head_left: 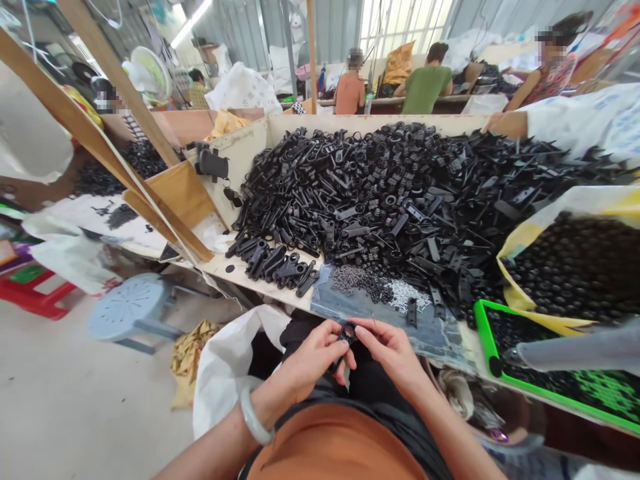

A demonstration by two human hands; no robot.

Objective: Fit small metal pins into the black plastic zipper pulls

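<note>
Over my lap, my left hand (320, 350) is closed around a black plastic part with a round ring end (349, 331). The thumb and fingers of my right hand (385, 343) pinch at the right side of that ring; whether a smaller piece sits between them cannot be seen. Just beyond my hands lies a grey mat (345, 303) at the bench edge. Small metal pins (407, 295) and dark little pieces (367, 283) are heaped on it. A single flat black part (411, 312) rests near the mat's front.
A large pile of black plastic parts (350, 193) covers the bench. Several elongated parts (280, 263) lie at its left. On the right are a yellow-edged sack (575, 260) of black rings and a green tray (485, 333). A blue-grey stool (125, 303) stands left. Other people work behind.
</note>
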